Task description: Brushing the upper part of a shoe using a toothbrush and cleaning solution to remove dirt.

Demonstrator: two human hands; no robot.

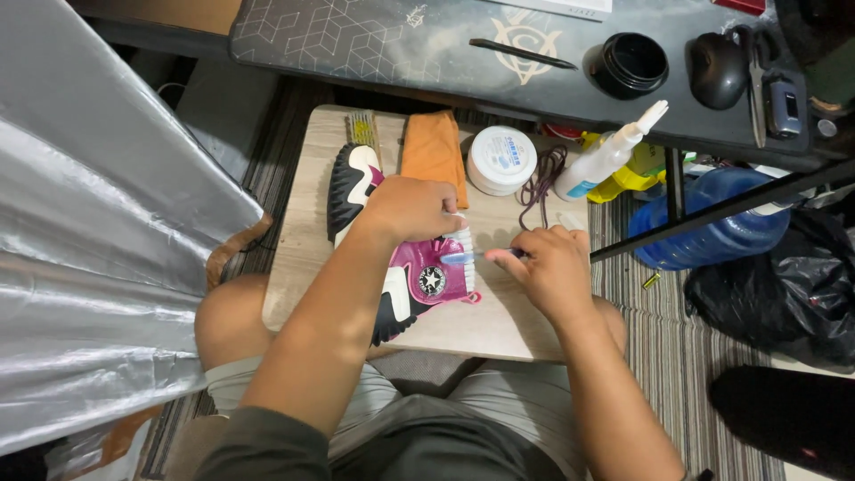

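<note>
Scrubbing step: I judge the work in hand to be cleaning of the pink high-top sneaker (419, 281), which lies on its side on the small wooden tabletop (303, 240) across my lap.
Left hand: my left hand (411, 207) presses down on the upper part of the sneaker, fingers curled together over it, pinning it to the tabletop.
Right hand: my right hand (550, 267) has its fingers clamped on the handle of a small brush (459, 257), whose pale head touches the sneaker's side near the round ankle patch.
Sneaker position: toe end towards the far edge of the tabletop, dark ridged sole (341, 191) facing left, heel end near my lap.
Supplies: an orange cloth (432, 147), a white round tub (501, 159), a purple lace (541, 183) and a white spray bottle (610, 153) lie beyond the sneaker, near each other.
Next move, my judgement: short strokes call for firm hold-down by the left hand and light brush pressure, so the sneaker does not slide.
Hidden: my left hand covers the lacing area; the bristles are hard to make out; I cannot tell whether the sneaker surface is wet.
Cut off: the dark desk (401, 40) above, with a black jar (631, 64) and a mouse (717, 69), runs out of view; the silver sheet (89, 249) at left hides the floor.
</note>
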